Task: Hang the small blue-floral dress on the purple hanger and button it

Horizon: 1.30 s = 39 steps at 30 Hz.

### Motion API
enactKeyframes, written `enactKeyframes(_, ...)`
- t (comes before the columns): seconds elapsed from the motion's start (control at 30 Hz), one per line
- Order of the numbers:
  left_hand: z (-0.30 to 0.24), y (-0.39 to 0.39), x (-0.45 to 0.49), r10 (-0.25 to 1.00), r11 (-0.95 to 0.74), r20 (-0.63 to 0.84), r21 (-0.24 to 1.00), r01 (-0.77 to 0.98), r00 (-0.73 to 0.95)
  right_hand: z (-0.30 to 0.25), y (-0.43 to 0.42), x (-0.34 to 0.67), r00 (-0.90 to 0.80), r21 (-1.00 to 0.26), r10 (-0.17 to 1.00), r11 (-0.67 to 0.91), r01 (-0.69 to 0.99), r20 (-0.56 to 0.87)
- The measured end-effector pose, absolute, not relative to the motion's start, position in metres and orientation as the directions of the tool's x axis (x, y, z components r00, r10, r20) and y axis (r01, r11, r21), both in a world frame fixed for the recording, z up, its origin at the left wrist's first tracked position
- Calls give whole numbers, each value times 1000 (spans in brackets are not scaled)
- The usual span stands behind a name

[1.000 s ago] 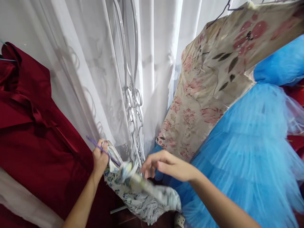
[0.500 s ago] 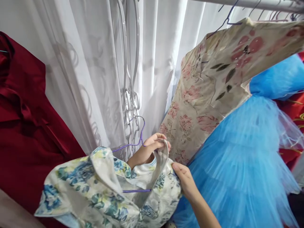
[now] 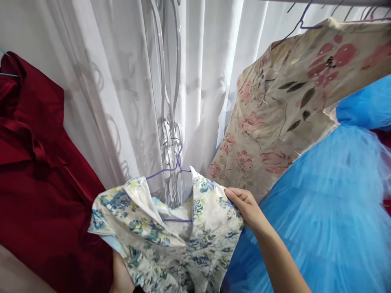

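A white dress with a blue flower print hangs on a purple wire hanger low in the middle. My right hand pinches the dress's right shoulder, fingers closed on the cloth. My left hand is hidden under the dress; only a bit of its wrist or forearm shows at the bottom edge.
A dark red garment hangs at the left. White curtains cover a scrolled white metal grille behind. At the right hang a beige dress with pink flowers and a blue tulle dress from a rail.
The blue-flowered dress has been spread open on its hanger and raised. My left hand left the hanger's neck and dropped under the dress. My right hand shifted to the dress's right shoulder.
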<state>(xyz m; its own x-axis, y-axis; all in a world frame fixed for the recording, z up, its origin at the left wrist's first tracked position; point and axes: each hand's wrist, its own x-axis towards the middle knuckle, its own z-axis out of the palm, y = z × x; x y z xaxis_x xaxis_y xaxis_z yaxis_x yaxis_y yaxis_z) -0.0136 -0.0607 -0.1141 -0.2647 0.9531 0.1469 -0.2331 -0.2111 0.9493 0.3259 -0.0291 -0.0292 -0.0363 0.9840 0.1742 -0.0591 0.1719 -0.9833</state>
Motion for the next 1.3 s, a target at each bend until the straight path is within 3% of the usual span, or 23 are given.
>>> enactKeyframes(0.07, -145, -80, -19, 951, -134, 48, 955, -264, -307, -28, -30, 332, -18, -977, 979, 206, 59, 205)
enactKeyframes(0.13, -167, -94, -13, 953, -37, -40, 968, -250, -299, -33, -34, 334, 165, -926, 927, 296, 235, 338)
enactKeyframes(0.23, -182, -104, 2, 936, 93, -144, 981, -169, -322, -57, -49, 313, 533, -781, 584, 345, 521, 613)
enactKeyframes(0.3, -182, -105, 8, 934, 88, -121, 990, -113, -337, -85, -63, 284, 629, -768, 444, 324, 552, 639)
enactKeyframes(0.33, -181, -104, 8, 937, 64, -92, 994, -94, -337, -100, -70, 267, 600, -808, 546, 331, 488, 585)
enactKeyframes(0.4, -178, -103, 4, 942, 29, -51, 997, -72, -331, -127, -82, 232, 329, -892, 852, 294, 344, 408)
enactKeyframes(0.47, -175, -102, -2, 945, 23, -44, 998, -67, -323, -144, -86, 203, 97, -934, 958, 235, 269, 269)
enactKeyframes(0.53, -175, -104, -7, 948, 21, -39, 998, -58, -317, -149, -84, 184, -5, -947, 972, 231, 225, 236)
enactKeyframes(0.63, -177, -109, -12, 946, 32, -45, 998, -45, -320, -148, -76, 173, -32, -959, 969, 248, 139, 246)
enactKeyframes(0.73, -183, -115, -14, 919, 0, -8, 1000, -20, -394, -150, -74, 174, -49, -984, 984, 171, 47, 169)
enactKeyframes(0.8, -189, -117, -15, 843, -164, 168, 985, 53, -512, -155, -79, 174, -73, -994, 992, 105, -3, 105)
enactKeyframes(0.87, -194, -119, -13, 674, -367, 438, 897, 245, -595, -158, -88, 172, -102, -998, 993, 58, -34, 61)
enactKeyframes(0.9, -197, -119, -9, 613, -432, 557, 830, 353, -560, -159, -92, 171, -115, -998, 992, 40, -44, 45)
enactKeyframes(0.97, -199, -116, 3, 670, -479, 650, 747, 460, -358, -156, -100, 167, -136, -998, 990, 11, -55, 18)
enactKeyframes(1.03, -198, -110, 21, 824, -461, 554, 779, 425, -121, -151, -107, 164, -141, -997, 990, -5, -71, 5)
enactKeyframes(1.1, -194, -103, 37, 894, -415, 447, 832, 369, -2, -146, -110, 164, -142, -995, 990, -12, -94, 1)
enactKeyframes(1.2, -189, -94, 51, 901, -421, 430, 836, 352, 58, -131, -107, 169, -95, -990, 995, -26, -141, -13)
enactKeyframes(1.3, -189, -89, 53, 890, -454, 430, 812, 366, 149, -100, -87, 178, 60, -979, 998, 44, -198, 33)
